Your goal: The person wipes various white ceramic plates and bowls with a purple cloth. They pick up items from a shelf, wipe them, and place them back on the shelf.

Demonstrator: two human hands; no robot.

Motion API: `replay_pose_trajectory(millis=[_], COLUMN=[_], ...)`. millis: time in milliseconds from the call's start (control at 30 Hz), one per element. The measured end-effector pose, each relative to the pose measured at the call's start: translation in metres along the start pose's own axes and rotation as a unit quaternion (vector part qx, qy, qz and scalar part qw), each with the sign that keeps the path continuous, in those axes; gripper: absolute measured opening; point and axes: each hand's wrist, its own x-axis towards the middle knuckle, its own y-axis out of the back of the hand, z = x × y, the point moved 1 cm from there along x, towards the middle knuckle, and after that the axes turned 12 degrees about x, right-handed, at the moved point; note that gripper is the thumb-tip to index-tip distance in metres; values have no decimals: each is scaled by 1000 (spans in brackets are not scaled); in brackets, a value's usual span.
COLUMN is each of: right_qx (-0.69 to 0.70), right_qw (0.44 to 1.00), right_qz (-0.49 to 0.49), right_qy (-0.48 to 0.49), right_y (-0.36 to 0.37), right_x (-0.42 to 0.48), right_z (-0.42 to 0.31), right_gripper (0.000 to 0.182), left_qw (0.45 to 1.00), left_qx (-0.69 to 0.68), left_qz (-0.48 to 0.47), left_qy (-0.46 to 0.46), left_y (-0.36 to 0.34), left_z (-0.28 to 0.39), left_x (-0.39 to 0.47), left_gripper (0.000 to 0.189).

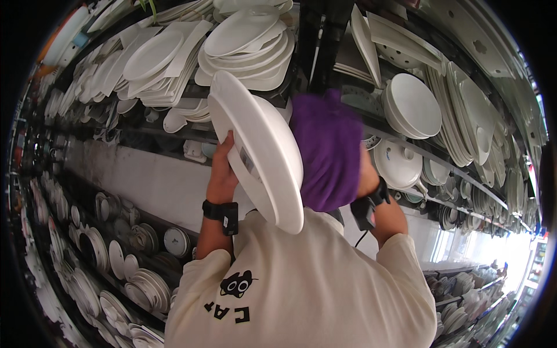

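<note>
My left hand [225, 163] grips a large white ceramic dish [261, 148] by its near left side, the thumb over the rim. The dish is tilted on its edge, with a small label inside. A purple cloth [328, 150] lies over my right hand [367, 176], whose fingers it hides; only the wrist and part of the hand show. The cloth is against or close beside the outer wall of the dish; whether they touch cannot be told. The cloth is slightly blurred.
Stacked white plates [248, 48] fill the shelf ahead. To the right, white bowls [413, 106] stand above a lidded white pot [398, 163], near upright platters [470, 113]. Lower shelves at left hold more plates [148, 289]. A dark upright post [324, 43] divides the shelving.
</note>
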Motion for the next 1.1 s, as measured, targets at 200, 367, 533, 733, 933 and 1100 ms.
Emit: replay_pose_trajectory(millis=[200,367,533,733,933,1100], right_qx=[-183,-234,-356,-344,-359,-407], right_qw=[968,949,933,938,929,904], right_qz=[-55,-30,39,-32,-39,-69], right_qy=[163,209,44,18,87,116], right_y=[-19,-44,-26,-22,-23,-38], right_x=[-17,-18,-11,-7,10,29], right_z=[-45,-31,-42,-44,-50,-43], right_gripper=[51,54,37,38,32,24], left_qw=[989,992,985,951,897,813], left_qx=[-93,7,164,303,422,541], left_qz=[40,115,59,-7,-69,-154], left_qy=[107,46,-5,-54,-113,-152], left_y=[25,24,29,33,23,-10], left_z=[-10,-5,25,43,64,65], left_x=[12,15,11,16,17,12], left_gripper=[52,53,54,51,40,28])
